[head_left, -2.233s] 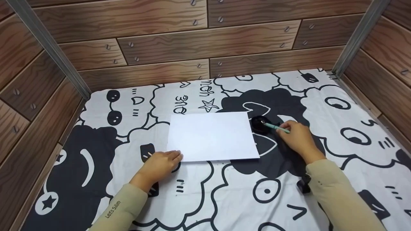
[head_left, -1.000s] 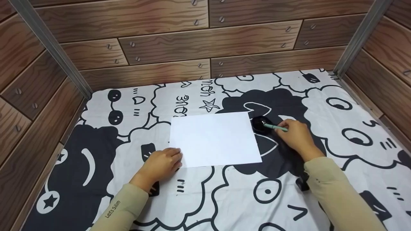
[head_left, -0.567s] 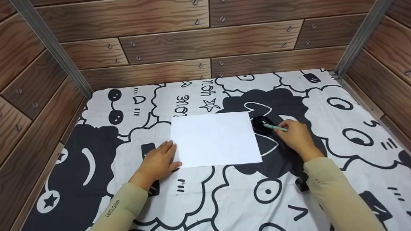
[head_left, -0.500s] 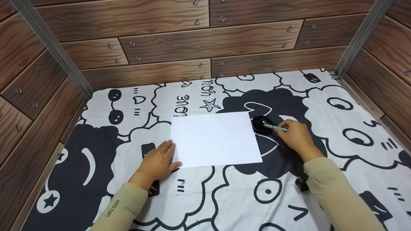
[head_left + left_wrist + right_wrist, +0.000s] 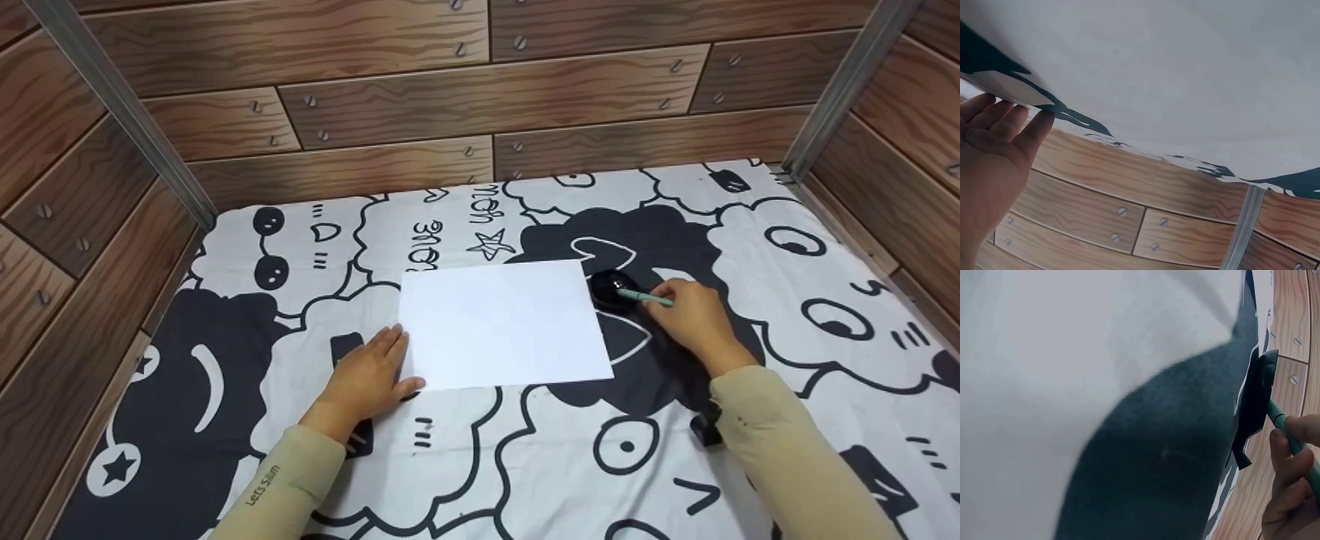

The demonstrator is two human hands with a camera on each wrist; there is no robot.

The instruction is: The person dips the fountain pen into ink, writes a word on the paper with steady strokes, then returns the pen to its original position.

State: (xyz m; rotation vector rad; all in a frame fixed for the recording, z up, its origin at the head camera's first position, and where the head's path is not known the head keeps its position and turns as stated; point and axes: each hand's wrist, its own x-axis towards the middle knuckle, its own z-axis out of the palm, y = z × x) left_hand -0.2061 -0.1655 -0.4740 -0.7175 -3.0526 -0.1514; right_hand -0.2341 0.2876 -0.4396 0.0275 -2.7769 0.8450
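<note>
A plain white sheet of paper (image 5: 506,322) lies flat in the middle of the cloth. My left hand (image 5: 367,379) rests at its left side, fingers extended along the edge and the thumb at the near corner. In the left wrist view the fingers of that hand (image 5: 1002,140) reach to the cloth. My right hand (image 5: 694,319) pinches a slim green pen-like stick (image 5: 652,297), its tip over a glossy black round dish (image 5: 606,294) just right of the paper. The right wrist view shows the stick (image 5: 1296,443) between thumb and fingers; the dish (image 5: 1258,394) hides its tip.
A black and white cartoon cloth (image 5: 450,465) covers the tabletop, with some creases. Wood-patterned panels (image 5: 390,120) stand behind and on both sides, with grey metal posts (image 5: 120,120) at the back corners. A small black device (image 5: 705,429) sits by the right cuff.
The paper has shifted slightly toward me. My left hand has moved from on top of its near-left corner to its left edge, fingers now straighter. The right hand and stick barely move.
</note>
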